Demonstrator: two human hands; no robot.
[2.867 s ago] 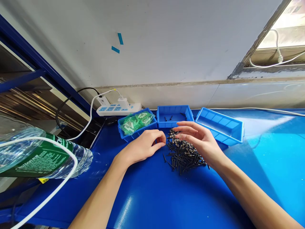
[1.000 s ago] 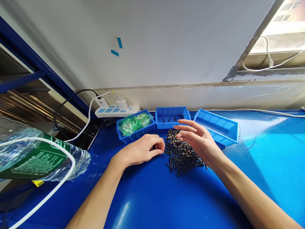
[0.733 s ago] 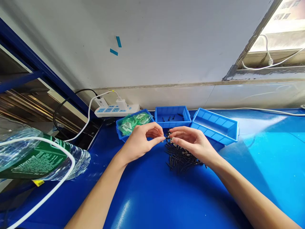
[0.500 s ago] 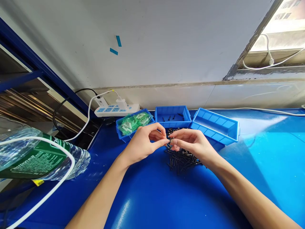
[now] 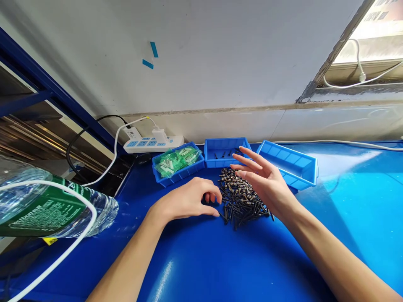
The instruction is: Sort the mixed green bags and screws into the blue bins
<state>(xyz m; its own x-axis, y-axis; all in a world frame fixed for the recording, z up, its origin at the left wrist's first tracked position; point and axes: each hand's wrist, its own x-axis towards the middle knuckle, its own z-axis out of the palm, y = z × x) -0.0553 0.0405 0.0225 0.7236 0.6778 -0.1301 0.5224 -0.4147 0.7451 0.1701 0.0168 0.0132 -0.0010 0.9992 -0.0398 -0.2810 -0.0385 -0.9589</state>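
On the far left a water bottle (image 5: 40,214) lies on its side, cut off by the frame's edge, and a small dark object (image 5: 144,159) by the left tray (image 5: 180,176) is too dim to name; that tray holds green packets (image 5: 179,160), their contents blurred by the wrapping. The left hand (image 5: 189,199) has dropped to the near-left edge of the pile of dark screws (image 5: 241,199), its thumb and forefinger parted and nothing visible between them, though whether the thumb touches the screw just beside it cannot be told. Half a second ago the two hands met fingertip to fingertip above the heap; now they have separated, and more of the pile on the bench (image 5: 195,262) shows. That suggests the screw they were handling has been let go, leaving the work between pieces, with most screws still unsorted. Beyond the pile, the middle tray (image 5: 220,162) has a few screws standing or lying inside, too small to count surely, since fingertips cross its right end. The right hand (image 5: 270,180) is raised over the pile's far right side, fingers fanned apart, with no piece seen in them; its palm is turned partly away. It hides the near end of the right tray (image 5: 291,153).
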